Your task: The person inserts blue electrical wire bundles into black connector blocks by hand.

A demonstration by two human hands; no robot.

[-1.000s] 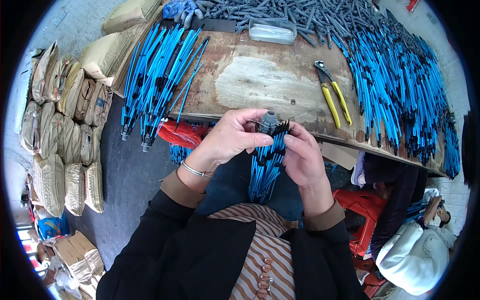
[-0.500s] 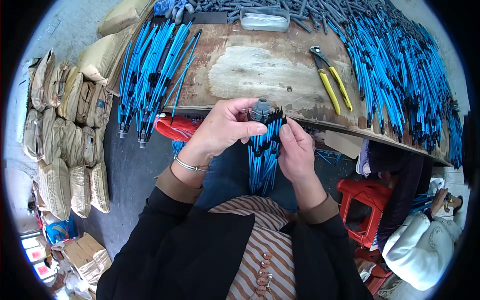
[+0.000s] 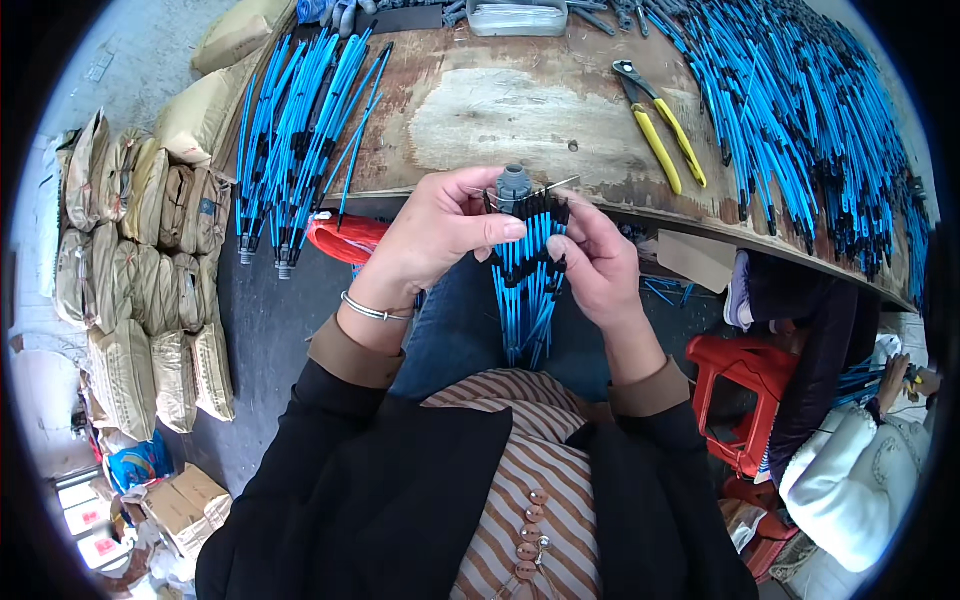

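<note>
A bundle of thin blue rods [image 3: 522,305] with black joints and tips hangs in front of me, just off the table's near edge. At its top sits a grey ribbed plastic hub [image 3: 513,184], with the black rod tips ranged around its side. My left hand [image 3: 455,225] is closed around the hub's left side, thumb across the rods. My right hand [image 3: 600,262] is closed at the bundle's right side, thumb and fingers on the black ends. A thin metal wire [image 3: 565,184] sticks out to the right beside the hub. Exactly what lies under the right fingertips is hidden.
Yellow-handled pliers [image 3: 660,130] lie on the wooden table [image 3: 480,130]. Blue rod assemblies [image 3: 310,130] lie at left, a large pile [image 3: 790,130] at right. A clear box [image 3: 518,18] stands at the back. Right: a red stool [image 3: 740,400] and a person in white [image 3: 850,480].
Both hands and the bundle have shifted slightly up and left in view, as the view itself has moved. The wire now shows sticking out to the right, and the right thumb sits lower.
</note>
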